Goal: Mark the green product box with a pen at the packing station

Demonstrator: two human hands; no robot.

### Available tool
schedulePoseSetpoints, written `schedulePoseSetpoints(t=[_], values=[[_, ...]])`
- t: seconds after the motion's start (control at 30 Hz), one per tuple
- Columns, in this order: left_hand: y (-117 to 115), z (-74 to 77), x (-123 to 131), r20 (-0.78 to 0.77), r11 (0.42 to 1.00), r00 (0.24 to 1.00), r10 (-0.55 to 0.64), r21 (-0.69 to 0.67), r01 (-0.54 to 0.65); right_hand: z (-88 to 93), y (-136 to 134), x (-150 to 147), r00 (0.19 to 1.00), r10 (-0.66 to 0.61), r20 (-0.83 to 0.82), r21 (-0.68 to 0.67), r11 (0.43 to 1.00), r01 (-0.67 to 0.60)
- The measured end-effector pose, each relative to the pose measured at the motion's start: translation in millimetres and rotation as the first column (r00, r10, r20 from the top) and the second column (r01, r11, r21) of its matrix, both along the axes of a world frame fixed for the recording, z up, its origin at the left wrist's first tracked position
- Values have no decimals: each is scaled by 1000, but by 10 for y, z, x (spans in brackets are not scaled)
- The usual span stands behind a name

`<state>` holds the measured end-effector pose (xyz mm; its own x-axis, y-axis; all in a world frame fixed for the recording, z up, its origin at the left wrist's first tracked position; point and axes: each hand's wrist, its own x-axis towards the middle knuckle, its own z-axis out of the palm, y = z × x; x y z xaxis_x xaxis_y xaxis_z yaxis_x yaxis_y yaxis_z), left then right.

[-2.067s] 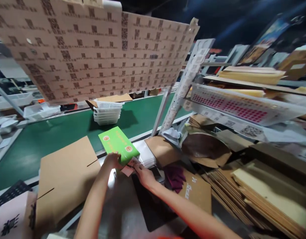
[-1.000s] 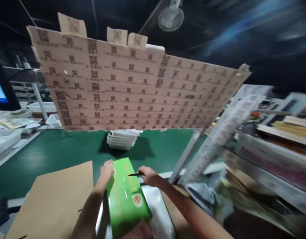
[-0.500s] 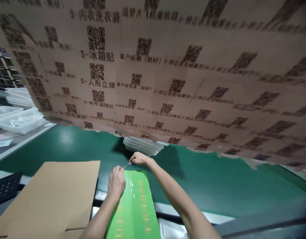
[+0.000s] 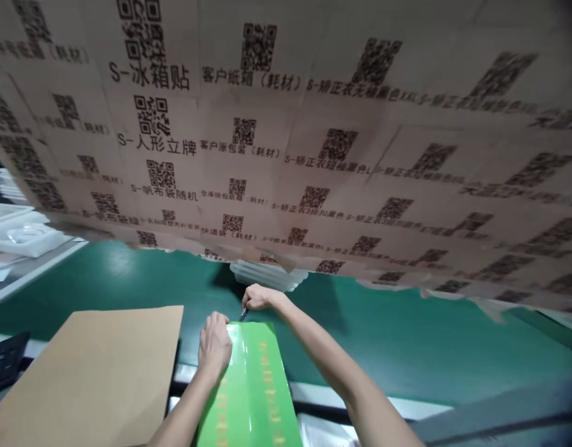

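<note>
A glossy green package with yellow printing lies in front of me, its far end on the green work surface. My left hand is closed on its far left corner, fingers bent over the edge. Just beyond the package's far edge, my right hand is closed around a slim metal tool. The tool points down toward that edge; its handle is hidden in the fingers, and I cannot make out its exact kind.
A large board of printed QR codes hangs low over the surface. Behind my right hand stand stacked white trays. A brown cardboard piece lies left of the package, with a black keypad beyond it. White bins stand far left.
My right hand has turned the metal tool from slanting toward my left hand to pointing more steeply down at the package edge. The view has shifted a little, and the board appears closer.
</note>
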<state>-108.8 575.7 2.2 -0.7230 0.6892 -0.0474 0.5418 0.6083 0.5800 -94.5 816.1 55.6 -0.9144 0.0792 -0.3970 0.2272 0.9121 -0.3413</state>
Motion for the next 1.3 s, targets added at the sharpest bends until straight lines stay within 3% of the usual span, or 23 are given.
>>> schedulePoseSetpoints(t=[0.17,0.27,0.4,0.53,0.7,0.8,0.9,1.1,1.3], values=[[13,-32,-68,45,999,999,27,32,-29,327,178,373,999,-42,-28,155,987,46],[27,-30,-81,64,998,997,38,45,-41,444,-15,725,987,-133,-92,151,978,146],[38,-110,-121,52,999,999,12,37,-14,295,-653,957,974,-227,-20,19,974,228],[32,-269,-186,34,999,999,-16,31,15,47,-1182,839,934,-357,-32,37,933,358],[22,-259,-186,66,998,998,-2,57,-1,141,-1448,813,896,-444,22,83,894,441],[12,-210,-185,90,996,996,4,91,-12,240,-1619,1005,886,-447,123,57,894,444],[-3,-214,-217,133,992,991,20,118,-36,217,-1878,1296,870,-447,207,37,893,449],[-15,-263,-304,228,989,973,23,137,-56,27,-2429,1854,863,-469,188,127,883,452],[-2,-241,-346,294,987,954,55,132,-97,2,-2812,2160,866,-483,131,120,875,470]])
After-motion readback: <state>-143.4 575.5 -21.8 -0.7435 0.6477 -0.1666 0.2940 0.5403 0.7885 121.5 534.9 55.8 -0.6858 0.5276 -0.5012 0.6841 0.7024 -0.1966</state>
